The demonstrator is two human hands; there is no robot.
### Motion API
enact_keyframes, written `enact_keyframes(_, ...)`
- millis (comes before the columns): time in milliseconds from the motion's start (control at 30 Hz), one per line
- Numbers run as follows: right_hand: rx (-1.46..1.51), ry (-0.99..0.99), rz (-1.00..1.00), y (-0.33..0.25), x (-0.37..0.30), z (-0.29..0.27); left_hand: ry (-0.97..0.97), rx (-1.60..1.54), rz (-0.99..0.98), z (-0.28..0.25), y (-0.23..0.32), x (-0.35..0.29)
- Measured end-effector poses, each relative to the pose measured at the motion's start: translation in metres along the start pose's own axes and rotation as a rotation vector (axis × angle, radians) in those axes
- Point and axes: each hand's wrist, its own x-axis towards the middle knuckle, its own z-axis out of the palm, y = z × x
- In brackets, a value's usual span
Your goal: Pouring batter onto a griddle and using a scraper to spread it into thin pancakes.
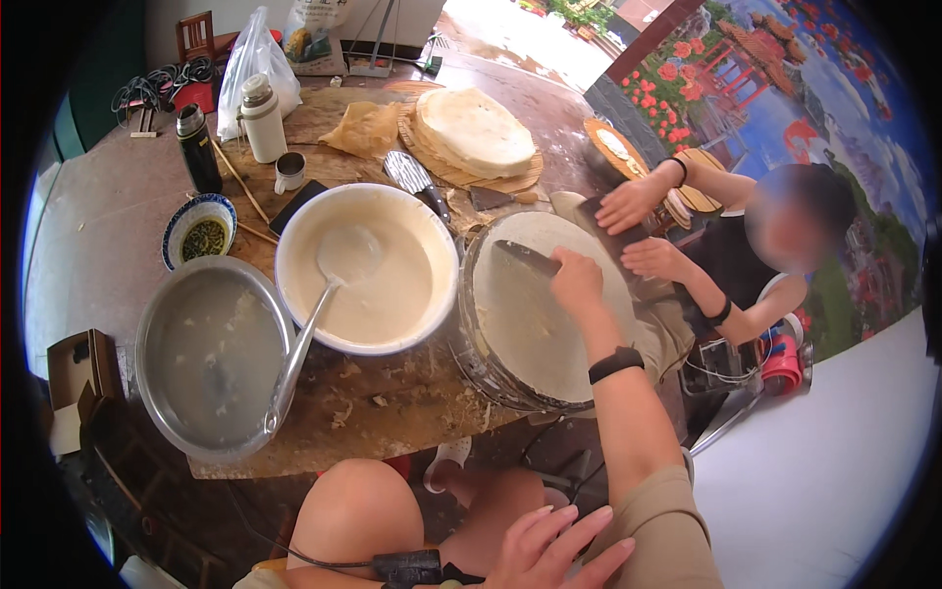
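The right hand (577,283) had its fingers curled around the near end of a dark flat blade (527,257), which lay low over the pale layer (535,329) on a round griddle (488,371) at the bench's right. The left hand (549,555) was down by the lower edge, fingers loosely spread, nothing visible in it.

A tilted blade or uneven pressure could have scraped or torn that layer, which looked thin. Just past the griddle, a co-worker's hands rested on a dark flat block (610,234); a long sweep that way might have knocked them. Left of the griddle, a ladle (306,351) leaned out of a white basin (448,257) of batter (383,304), its handle reaching over a metal basin (142,363); a bump to the handle could have flicked batter onto the bench (392,402).

Whether the blade's underside touched the layer was impossible to tell, and the right forearm covered part of the griddle's near rim. The frame cut off the left hand's wrist, its palm was hidden, and cloudy liquid obscured the metal basin's bottom.
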Motion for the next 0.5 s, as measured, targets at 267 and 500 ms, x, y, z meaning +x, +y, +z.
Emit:
enact_keyframes(267, 0.111, -0.027, -0.066, 0.008, -0.068, -0.019, -0.017, -0.016, 0.039, 0.009, 0.009, -0.007)
enact_keyframes(500, 0.207, -0.015, -0.096, 0.008, -0.124, -0.026, -0.049, 0.028, 0.079, 0.015, 0.016, -0.014)
